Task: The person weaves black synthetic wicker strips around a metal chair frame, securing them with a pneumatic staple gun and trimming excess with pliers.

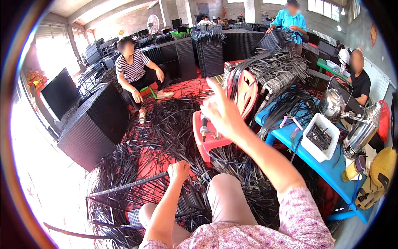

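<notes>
My left hand (179, 171) is closed on the top bar of a dark woven frame (128, 185), which leans at my left knee with long black strips across it. Raised in front of the red plastic chair (209, 143), my right hand (222, 110) is slightly smeared by motion. Its index finger stretches up and away, while the other fingers look partly curled; I see nothing in them. Just below that hand, a black-handled tool (204, 128) with a blue cord rests on the chair seat. Black strips (170, 128) lie in a thick tangle beyond my knees.
A blue bench (286, 139) on my right bears a white tub (320, 139) and a steel flask (360, 130). Left stands a large black woven box (97, 120). One person (134, 70) sits beyond it; another (290, 23) stands behind a strip pile (277, 64); a third (358, 79) sits right.
</notes>
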Motion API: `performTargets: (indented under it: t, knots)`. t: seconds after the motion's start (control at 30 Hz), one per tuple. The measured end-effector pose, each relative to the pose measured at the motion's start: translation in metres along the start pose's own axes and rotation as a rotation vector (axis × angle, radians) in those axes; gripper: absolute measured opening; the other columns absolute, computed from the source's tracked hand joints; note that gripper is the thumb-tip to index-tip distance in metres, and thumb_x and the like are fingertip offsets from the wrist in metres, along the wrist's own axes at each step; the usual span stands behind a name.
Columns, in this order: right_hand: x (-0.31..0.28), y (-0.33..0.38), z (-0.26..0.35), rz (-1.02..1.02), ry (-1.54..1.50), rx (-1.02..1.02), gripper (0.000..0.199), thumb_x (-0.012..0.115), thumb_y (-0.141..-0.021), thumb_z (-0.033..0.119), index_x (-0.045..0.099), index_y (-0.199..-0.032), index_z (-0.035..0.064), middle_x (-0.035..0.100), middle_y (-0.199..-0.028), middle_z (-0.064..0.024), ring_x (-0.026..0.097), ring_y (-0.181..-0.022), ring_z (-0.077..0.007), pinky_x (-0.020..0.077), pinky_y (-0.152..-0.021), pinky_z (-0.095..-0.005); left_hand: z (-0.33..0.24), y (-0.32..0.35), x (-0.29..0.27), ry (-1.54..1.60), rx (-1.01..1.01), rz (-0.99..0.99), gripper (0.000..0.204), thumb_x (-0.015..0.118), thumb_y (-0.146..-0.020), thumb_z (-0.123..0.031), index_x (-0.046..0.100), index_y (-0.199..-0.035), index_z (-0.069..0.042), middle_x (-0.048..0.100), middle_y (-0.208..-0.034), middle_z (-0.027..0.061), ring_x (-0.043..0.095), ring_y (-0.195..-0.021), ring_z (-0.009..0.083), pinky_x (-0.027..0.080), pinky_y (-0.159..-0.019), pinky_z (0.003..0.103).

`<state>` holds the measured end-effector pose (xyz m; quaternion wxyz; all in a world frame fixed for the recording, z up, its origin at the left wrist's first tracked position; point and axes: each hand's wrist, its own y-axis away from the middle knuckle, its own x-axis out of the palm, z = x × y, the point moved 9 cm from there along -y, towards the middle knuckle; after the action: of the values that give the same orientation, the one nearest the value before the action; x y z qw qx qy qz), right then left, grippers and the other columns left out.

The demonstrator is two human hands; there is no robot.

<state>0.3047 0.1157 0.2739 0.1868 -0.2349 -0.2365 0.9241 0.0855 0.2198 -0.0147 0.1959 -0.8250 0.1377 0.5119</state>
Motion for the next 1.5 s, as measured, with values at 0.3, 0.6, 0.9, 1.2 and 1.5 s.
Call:
performTargets:
  t: [0.3,0.6,0.9,1.2,1.5]
  knots:
    - [0.011,-0.178,0.037,-0.098,-0.019,-0.122,0.062,0.063,-0.076,0.005,0.044,-0.134,0.0013,0.069,-0.093,-0.0234,0.07,-0.079,-0.0313,0.0569,-0.064,-0.0433,-0.041,-0.012,0.011,-0.183,0.106,0.085,0.032,0.058,-0.089,-0.04,0.075,-0.087,-0.013,0.072,-0.088,0.0143,0.07,-0.084,0.0353,0.053,-0.074,0.048]
    - [0.067,0.091,-0.009,0.335,0.164,-0.168,0.047,0.066,-0.083,0.021,0.059,-0.126,0.0032,0.069,-0.1,-0.0239,0.067,-0.092,-0.04,0.0512,-0.086,-0.0495,-0.01,-0.016,0.013,-0.138,0.046,0.003,0.034,0.063,-0.082,-0.039,0.072,-0.081,-0.007,0.068,-0.079,0.0216,0.066,-0.078,0.0424,0.047,-0.067,0.053]
    - [0.045,0.252,-0.145,0.149,0.164,0.391,0.035,0.058,-0.09,0.023,0.065,-0.122,0.0114,0.068,-0.109,-0.0227,0.065,-0.103,-0.038,0.0492,-0.093,-0.0479,-0.036,-0.012,0.004,-0.038,0.125,-0.026,0.027,0.066,-0.083,-0.033,0.073,-0.079,-0.007,0.068,-0.076,0.0202,0.065,-0.074,0.0427,0.047,-0.066,0.052]
    - [0.08,0.288,-0.155,0.222,0.245,0.499,0.037,0.059,-0.091,0.025,0.062,-0.126,0.018,0.07,-0.096,-0.021,0.069,-0.088,-0.0364,0.054,-0.076,-0.0461,-0.03,-0.009,0.008,-0.265,0.136,0.135,0.036,0.055,-0.092,-0.041,0.072,-0.082,-0.012,0.072,-0.08,0.0108,0.071,-0.078,0.0342,0.055,-0.068,0.047]
    - [0.064,0.037,-0.008,0.101,-0.103,-0.08,0.057,0.065,-0.094,0.021,0.043,-0.145,0.0048,0.07,-0.095,-0.0132,0.067,-0.085,-0.0194,0.0519,-0.077,-0.0354,0.008,-0.01,0.004,-0.085,-0.023,0.006,0.03,0.061,-0.085,-0.038,0.074,-0.083,-0.011,0.071,-0.076,0.0169,0.07,-0.077,0.0353,0.051,-0.077,0.046]
